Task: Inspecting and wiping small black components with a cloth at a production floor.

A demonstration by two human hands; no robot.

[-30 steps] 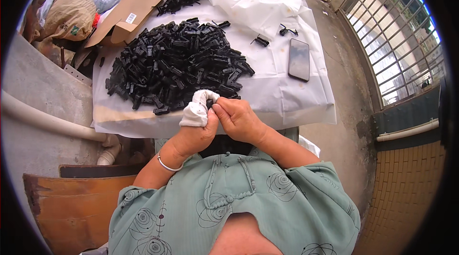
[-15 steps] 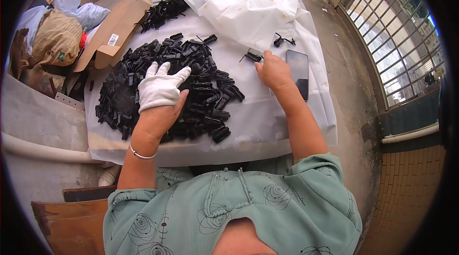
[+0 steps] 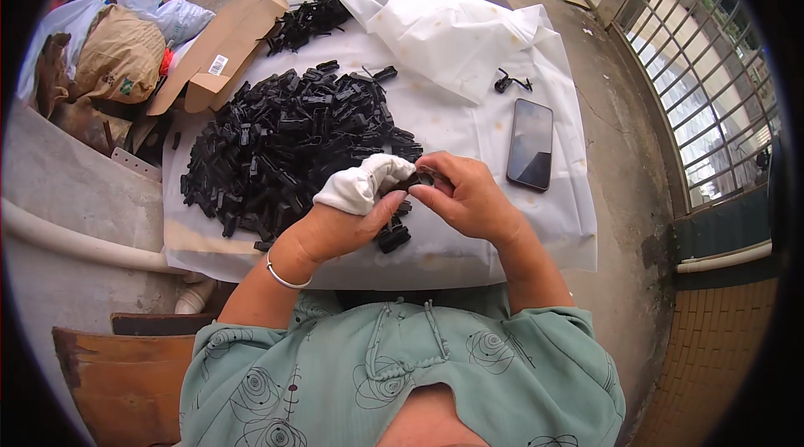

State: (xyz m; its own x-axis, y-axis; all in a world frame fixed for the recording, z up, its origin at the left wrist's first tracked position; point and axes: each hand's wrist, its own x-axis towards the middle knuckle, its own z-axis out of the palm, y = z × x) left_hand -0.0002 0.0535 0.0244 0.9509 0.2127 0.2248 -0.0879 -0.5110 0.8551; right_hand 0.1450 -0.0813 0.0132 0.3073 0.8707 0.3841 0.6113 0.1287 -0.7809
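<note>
In front of me, near the pile's right edge, my two hands meet around a small black plastic part (image 3: 422,180). My left hand (image 3: 362,189), in a white glove that leaves the thumb bare, pinches it from the left. On its other side the bare thumb and fingers of my right hand (image 3: 469,196) are closed on it; they hide most of its shape. A large heap of black plastic clip-like pieces (image 3: 289,133) spreads to the left. Farther off lies a smaller heap of thin black pieces (image 3: 310,21). One black piece with thin arms (image 3: 511,82) rests apart at the right.
A phone (image 3: 530,145) lies on the white sheet (image 3: 469,129) covering the table. An opened cardboard box (image 3: 216,70) leans at the left edge, beside stuffed bags (image 3: 121,57). A barred metal gate (image 3: 703,70) stands beyond the floor on the right.
My right hand has come toward me and left, bringing the black part from beside the phone. My left hand has moved right off the large heap and closed on that part.
</note>
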